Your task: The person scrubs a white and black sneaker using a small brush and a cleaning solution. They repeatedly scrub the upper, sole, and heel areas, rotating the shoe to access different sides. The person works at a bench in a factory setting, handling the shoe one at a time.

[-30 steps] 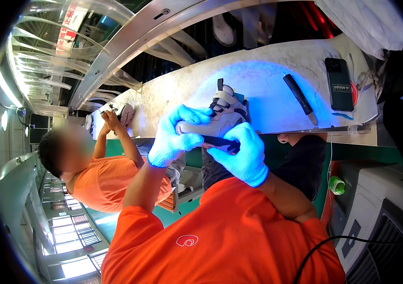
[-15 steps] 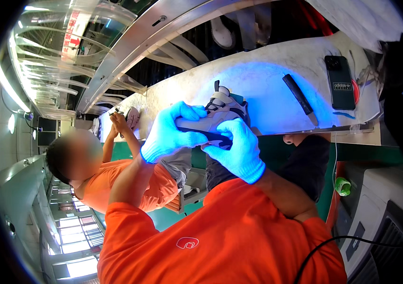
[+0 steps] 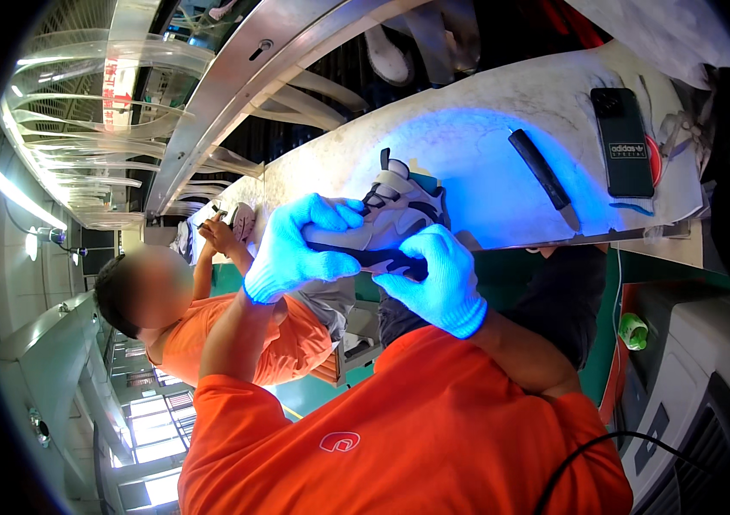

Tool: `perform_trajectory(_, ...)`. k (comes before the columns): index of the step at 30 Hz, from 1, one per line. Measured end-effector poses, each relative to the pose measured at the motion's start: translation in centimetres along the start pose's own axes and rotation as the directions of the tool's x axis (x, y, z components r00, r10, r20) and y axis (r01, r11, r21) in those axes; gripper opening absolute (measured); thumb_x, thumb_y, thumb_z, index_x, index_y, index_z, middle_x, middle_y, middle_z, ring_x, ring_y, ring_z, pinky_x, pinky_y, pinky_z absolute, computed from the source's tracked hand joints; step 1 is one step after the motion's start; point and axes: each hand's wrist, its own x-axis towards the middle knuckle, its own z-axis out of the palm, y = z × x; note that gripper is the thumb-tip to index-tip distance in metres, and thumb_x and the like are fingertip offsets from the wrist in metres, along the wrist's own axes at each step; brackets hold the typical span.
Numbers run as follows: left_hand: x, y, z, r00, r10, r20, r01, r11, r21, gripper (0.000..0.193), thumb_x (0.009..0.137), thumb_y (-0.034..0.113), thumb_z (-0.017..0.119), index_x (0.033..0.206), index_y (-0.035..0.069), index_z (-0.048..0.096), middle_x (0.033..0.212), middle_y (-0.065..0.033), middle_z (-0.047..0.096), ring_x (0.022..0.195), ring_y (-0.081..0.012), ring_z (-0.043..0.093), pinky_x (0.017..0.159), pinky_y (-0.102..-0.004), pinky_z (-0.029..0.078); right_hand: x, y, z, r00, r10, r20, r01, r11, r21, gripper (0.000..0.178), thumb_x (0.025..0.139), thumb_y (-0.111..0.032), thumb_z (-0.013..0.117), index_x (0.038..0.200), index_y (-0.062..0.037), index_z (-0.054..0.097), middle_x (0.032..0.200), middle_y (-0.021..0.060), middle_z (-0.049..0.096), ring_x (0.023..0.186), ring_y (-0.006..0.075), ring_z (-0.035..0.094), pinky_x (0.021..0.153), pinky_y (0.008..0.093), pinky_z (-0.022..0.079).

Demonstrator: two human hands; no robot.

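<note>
Under blue light I hold a light grey sneaker with dark trim and a dark sole edge, just over the near edge of the bench. My left hand, in a knit glove, wraps round its toe end, thumb along the sole edge. The other gloved hand, my right hand, grips the near side of the sole, with thumb and fingers bent against it. The shoe's heel points away to the right, and its dark pull tab stands up.
On the bench lie a black pen-like tool and a dark phone. Along the far side runs a metal rail with clear curved strips. To my left a person in orange handles another shoe.
The shoe has tilted slightly, so more of its dark sole edge shows between my hands. Both hands keep their grip. The whole view has shifted a little.
</note>
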Motion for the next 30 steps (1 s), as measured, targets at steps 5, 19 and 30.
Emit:
perform_trajectory(5, 0.3, -0.4, -0.4, 0.999, 0.041, 0.021, -0.041, 0.999, 0.013, 0.053, 0.071, 0.015, 0.106, 0.109, 0.001, 0.072, 0.122, -0.0159, 0.079, 0.134, -0.0329, 0.070, 0.117, -0.0492, 0.053, 0.6, 0.0, -0.4, 0.999, -0.029, 0.019, 0.031, 0.996, -0.078, 0.052, 0.078, -0.020, 0.102, 0.112, -0.0067, 0.065, 0.099, 0.0123, 0.068, 0.087, 0.0327, 0.071, 0.074, 0.0437, 0.059)
perform_trajectory(19, 0.3, -2.2, -1.7, 0.996, 0.081, 0.048, -0.079, 0.996, -0.040, 0.056, 0.066, 0.013, 0.107, 0.107, 0.005, 0.069, 0.117, -0.0172, 0.078, 0.131, -0.0387, 0.070, 0.119, -0.0571, 0.049, 1.4, 0.7, -0.3, 0.996, 0.044, 0.079, -0.029, 0.984, -0.178, 0.074, 0.070, -0.033, 0.108, 0.126, -0.0061, 0.067, 0.105, 0.0093, 0.070, 0.090, 0.0240, 0.073, 0.075, 0.0376, 0.061)
perform_trajectory(30, 1.7, 0.9, -4.2, 0.866, -0.444, 0.231, 0.431, 0.896, 0.106, 0.103, 0.091, 0.047, 0.089, 0.170, -0.002, 0.044, 0.150, -0.0207, 0.069, 0.136, -0.0321, 0.066, 0.119, -0.0426, 0.049, 2.7, 1.2, 1.1, 0.987, 0.075, 0.142, -0.039, 0.970, -0.240, 0.072, 0.070, -0.036, 0.107, 0.123, -0.0092, 0.067, 0.105, 0.0081, 0.070, 0.085, 0.0261, 0.074, 0.075, 0.0412, 0.061)
